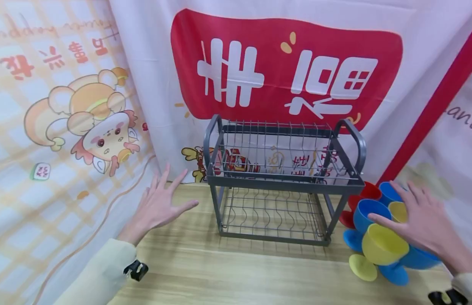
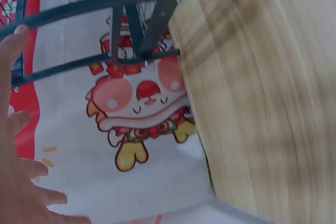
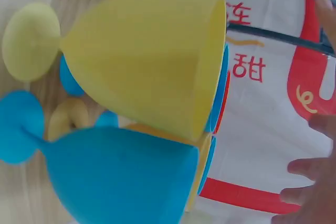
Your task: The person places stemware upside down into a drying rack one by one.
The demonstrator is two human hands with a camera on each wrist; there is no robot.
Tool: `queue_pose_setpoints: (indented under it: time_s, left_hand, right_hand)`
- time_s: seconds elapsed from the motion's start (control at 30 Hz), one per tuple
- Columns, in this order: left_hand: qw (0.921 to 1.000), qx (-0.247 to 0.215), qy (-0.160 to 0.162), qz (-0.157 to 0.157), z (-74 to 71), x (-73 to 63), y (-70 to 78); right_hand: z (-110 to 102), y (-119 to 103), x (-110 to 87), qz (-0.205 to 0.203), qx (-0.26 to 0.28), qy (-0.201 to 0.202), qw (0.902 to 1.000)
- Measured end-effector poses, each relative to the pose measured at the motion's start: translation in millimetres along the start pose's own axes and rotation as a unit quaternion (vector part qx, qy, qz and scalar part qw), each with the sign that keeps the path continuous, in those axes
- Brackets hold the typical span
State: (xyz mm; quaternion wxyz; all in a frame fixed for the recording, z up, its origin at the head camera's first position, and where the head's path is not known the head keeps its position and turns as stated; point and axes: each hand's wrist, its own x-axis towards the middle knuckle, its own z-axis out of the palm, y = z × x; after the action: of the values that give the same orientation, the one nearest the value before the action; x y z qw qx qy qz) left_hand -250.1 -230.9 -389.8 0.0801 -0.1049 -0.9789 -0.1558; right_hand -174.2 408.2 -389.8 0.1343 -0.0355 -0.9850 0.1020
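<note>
A dark grey two-tier dish rack (image 1: 275, 182) stands at the back middle of the table, with bare wire shelves. To its left my left hand (image 1: 159, 205) is spread above the table and holds nothing. My right hand (image 1: 426, 216) hovers with spread fingers over a cluster of plastic goblets right of the rack. Nearest in that cluster are a yellow goblet (image 1: 384, 245) and a blue goblet (image 3: 126, 177), both upright. Behind them are a further blue goblet (image 1: 371, 214) and a red goblet (image 1: 369, 192), partly hidden by the others and by my right hand.
The light wooden table (image 1: 236, 275) extends in front of the rack. A white cloth with a red printed panel (image 1: 285, 67) hangs close behind it. On the left, a checked cloth with a cartoon print (image 1: 95, 114) borders the table.
</note>
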Motion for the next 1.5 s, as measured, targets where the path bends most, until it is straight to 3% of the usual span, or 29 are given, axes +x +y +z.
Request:
queue_pose_setpoints:
  time_s: [0.13, 0.23, 0.33, 0.47, 0.63, 0.77, 1.07, 1.3, 1.5]
  left_hand:
    - [0.9969, -0.061, 0.048, 0.013, 6.0, -14.6, 7.9]
    - [0.988, -0.119, 0.095, 0.028, 11.4, -27.5, 15.2]
    - [0.978, -0.161, 0.124, 0.048, 18.5, -35.9, 24.7]
    - [0.9658, -0.2, 0.155, 0.056, 29.5, -42.2, 36.0]
    - [0.9456, -0.259, 0.188, 0.058, 43.1, -47.6, 47.8]
    - [0.9327, -0.294, 0.191, 0.085, 56.0, -49.3, 59.6]
    - [0.9087, -0.354, 0.182, 0.125, 70.8, -46.9, 81.6]
    - [0.9049, -0.382, 0.148, 0.116, 80.7, -45.9, 106.1]
    - [0.8957, -0.405, 0.133, 0.127, 91.4, -41.2, 125.1]
  right_hand:
    - [5, -11, -21.2, 0.043, 0.063, 0.053, 0.9957]
    - [9, -24, -31.2, 0.091, 0.124, 0.097, 0.9833]
    - [12, -33, -42.6, 0.158, 0.183, 0.137, 0.9608]
    - [21, -39, -60.8, 0.247, 0.241, 0.177, 0.9216]
    - [41, -45, -79.9, 0.308, 0.292, 0.225, 0.8771]
    - [53, -45, -91.0, 0.332, 0.32, 0.241, 0.8542]
    - [63, -59, -102.0, 0.384, 0.311, 0.212, 0.843]
    - [80, -62, -109.4, 0.431, 0.314, 0.212, 0.8188]
    - [95, -60, -113.5, 0.439, 0.323, 0.206, 0.8127]
